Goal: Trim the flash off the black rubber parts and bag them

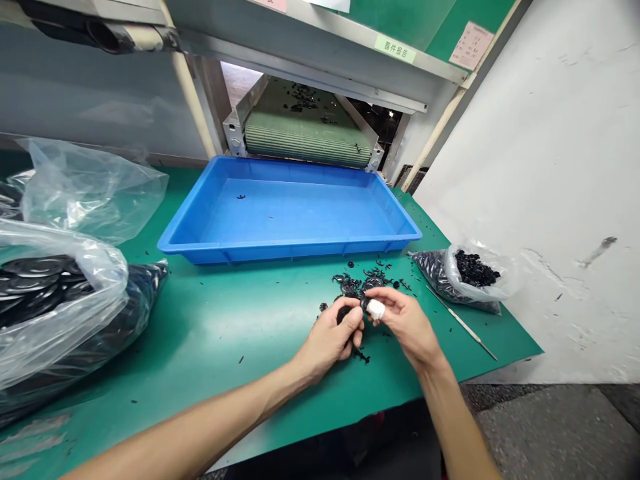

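Close together over the green table's front part, my left hand (333, 333) and my right hand (407, 323) are both closed on black plastic parts. The left fingers wrap round a dark round part (343, 313), mostly hidden by the hand. A small black piece (365, 302) sits at the right fingertips; whether it joins the left hand's part I cannot tell. White tape (376, 309) covers the right thumb. Just beyond the hands lies a loose heap of black plastic parts (350, 285), with thin scraps around it. A black branched scrap (361, 355) shows below the left hand.
A blue tray (295, 248) stands below a green conveyor belt (305, 137) carrying black pieces. At left is a large clear bag (100, 267) of black discs; another plastic bag (95, 193) lies behind. Right are a small bag of black bits (475, 269) and a thin pointed tool (465, 325).
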`<action>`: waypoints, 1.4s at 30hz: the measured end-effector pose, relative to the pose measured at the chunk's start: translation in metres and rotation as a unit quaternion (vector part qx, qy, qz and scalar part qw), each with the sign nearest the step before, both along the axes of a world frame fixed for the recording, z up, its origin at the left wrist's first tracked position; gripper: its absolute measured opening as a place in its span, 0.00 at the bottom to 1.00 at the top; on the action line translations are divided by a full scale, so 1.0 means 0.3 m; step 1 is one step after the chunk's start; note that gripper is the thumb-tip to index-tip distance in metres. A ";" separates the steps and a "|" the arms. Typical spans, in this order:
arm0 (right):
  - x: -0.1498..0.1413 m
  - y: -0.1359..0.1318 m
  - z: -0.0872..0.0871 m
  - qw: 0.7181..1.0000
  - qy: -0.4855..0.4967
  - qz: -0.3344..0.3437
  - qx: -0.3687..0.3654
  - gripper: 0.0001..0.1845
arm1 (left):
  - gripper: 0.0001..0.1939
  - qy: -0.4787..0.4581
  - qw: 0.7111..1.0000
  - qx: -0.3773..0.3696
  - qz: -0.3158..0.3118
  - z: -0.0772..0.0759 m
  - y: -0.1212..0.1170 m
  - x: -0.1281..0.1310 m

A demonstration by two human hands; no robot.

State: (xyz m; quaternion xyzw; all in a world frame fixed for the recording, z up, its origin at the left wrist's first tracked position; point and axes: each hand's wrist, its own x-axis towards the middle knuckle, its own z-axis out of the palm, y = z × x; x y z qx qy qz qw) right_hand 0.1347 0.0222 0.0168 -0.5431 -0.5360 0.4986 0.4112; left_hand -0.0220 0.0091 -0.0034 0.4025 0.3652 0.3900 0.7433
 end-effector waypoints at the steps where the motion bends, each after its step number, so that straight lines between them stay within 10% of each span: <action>1: -0.013 -0.024 -0.012 1.000 0.004 -0.017 0.013 0.13 | 0.19 0.033 0.999 0.018 -0.014 -0.002 -0.005 0.003; 6: -0.037 -0.111 -0.034 0.997 -0.055 -0.049 0.026 0.06 | 0.15 0.149 0.982 0.113 -0.016 -0.019 -0.020 0.009; 12: 0.015 -0.153 0.028 0.939 -0.273 0.082 0.193 0.21 | 0.15 0.238 0.946 0.214 -0.048 0.001 -0.018 -0.001; 23: 0.001 -0.083 0.005 0.951 -0.270 0.028 0.147 0.12 | 0.16 0.163 0.978 0.124 -0.030 -0.010 -0.025 0.010; 32: 0.033 0.113 0.028 0.827 -0.512 0.142 0.183 0.21 | 0.15 -0.070 0.996 -0.044 0.031 0.000 0.011 -0.013; 36: 0.054 0.112 -0.001 0.855 -0.455 0.118 0.219 0.18 | 0.14 -0.131 0.987 -0.081 0.051 0.006 0.021 -0.024; 42: 0.083 0.056 -0.048 0.978 -0.169 -0.012 0.121 0.19 | 0.12 -0.145 0.983 -0.107 0.032 0.008 0.021 -0.018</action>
